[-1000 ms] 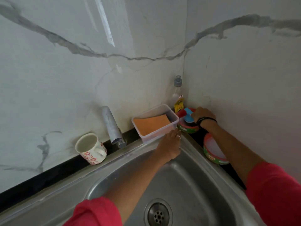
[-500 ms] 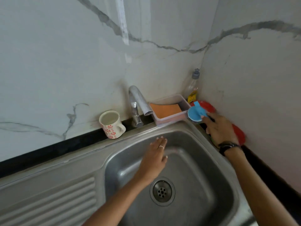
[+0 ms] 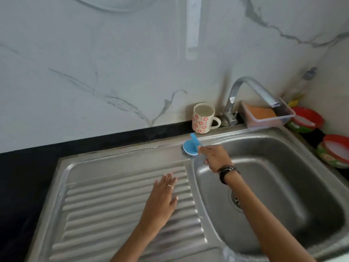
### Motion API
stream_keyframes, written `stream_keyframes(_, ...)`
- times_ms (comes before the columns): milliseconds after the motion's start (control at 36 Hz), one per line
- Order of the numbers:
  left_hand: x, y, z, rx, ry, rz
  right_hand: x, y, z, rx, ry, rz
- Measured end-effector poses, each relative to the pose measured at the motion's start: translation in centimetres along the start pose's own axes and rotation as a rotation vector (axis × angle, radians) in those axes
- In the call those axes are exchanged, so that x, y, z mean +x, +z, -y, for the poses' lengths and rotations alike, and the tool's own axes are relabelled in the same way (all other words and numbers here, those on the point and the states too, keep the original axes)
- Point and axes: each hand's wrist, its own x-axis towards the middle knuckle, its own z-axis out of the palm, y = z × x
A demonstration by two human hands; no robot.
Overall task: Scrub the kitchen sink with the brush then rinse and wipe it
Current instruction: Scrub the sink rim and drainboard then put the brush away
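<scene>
The steel sink (image 3: 283,148) has a basin at the right with a drain (image 3: 236,200) and a ribbed drainboard (image 3: 113,205) at the left. My right hand (image 3: 214,157) grips the blue brush (image 3: 190,147) by its handle. The brush's scouring pad sits against the sink's back rim, at the basin's far left corner. My left hand (image 3: 163,197) lies over the drainboard with its fingers straight and spread, holding nothing. The tap (image 3: 251,91) arches over the basin's back edge; no water shows.
A flowered mug (image 3: 203,118) stands on the back ledge left of the tap. A clear box with an orange cloth (image 3: 264,114) sits behind the basin. Two red-rimmed tubs (image 3: 306,120) (image 3: 334,150) and a bottle (image 3: 304,82) fill the right corner. Black counter (image 3: 28,176) lies left.
My right hand carried the blue brush from the right corner leftward to the sink's back rim. My left hand moved out of the basin onto the drainboard. The view swung left.
</scene>
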Motion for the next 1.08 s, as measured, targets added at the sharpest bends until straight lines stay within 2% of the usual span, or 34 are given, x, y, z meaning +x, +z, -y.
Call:
stream_keyframes(111, -3.1, -1.4, 4.0, -0.034, -0.058, -0.057, 1.6, 5.8, 1.5, -0.122, 0.016, -0.032)
stream_keyframes(194, -5.6, -2.3, 7.1, -0.033, -0.123, -0.088, 1.4, 10.9, 2.5, -0.421, 0.020, 0.002)
stream_keyframes(278, -7.9, -3.2, 10.3, -0.022, -0.212, -0.106, -0.5, 17.2, 5.1, -0.686, -0.102, 0.085)
stream_keyframes(417, -11.4, -4.5, 15.0, -0.057, -0.366, -0.090, -2.8, 28.9, 9.7, -0.673, -0.181, 0.250)
stream_keyframes(528, -13.2, -5.3, 17.4, -0.019, -0.396, -0.071, -4.2, 34.4, 12.7, -0.678, -0.292, 0.361)
stream_keyframes(583, -13.8, -5.5, 18.4, -0.012, -0.412, -0.088, -4.4, 35.2, 12.9, -0.730, -0.343, 0.394)
stream_keyframes(639, -14.1, -5.9, 19.0, -0.035, -0.423, -0.094, -3.9, 34.5, 11.8, -0.752, -0.334, 0.359)
stream_keyframes(778, -13.9, -6.2, 20.0, -0.005, -0.354, -0.182, -1.6, 27.2, 8.0, -0.602, -0.118, 0.076)
stream_keyframes(861, -13.9, -5.6, 20.2, -0.049, -0.377, -0.136, -1.1, 23.4, 7.0, -0.545, 0.011, -0.066)
stream_keyframes(944, -13.8, -5.1, 20.3, -0.002, -0.394, -0.174, -1.8, 24.4, 7.8, -0.536, 0.041, -0.041)
stream_keyframes(1083, -14.1, -5.0, 19.8, -0.015, -0.435, -0.178, -3.5, 32.7, 11.5, -0.622, -0.172, 0.207)
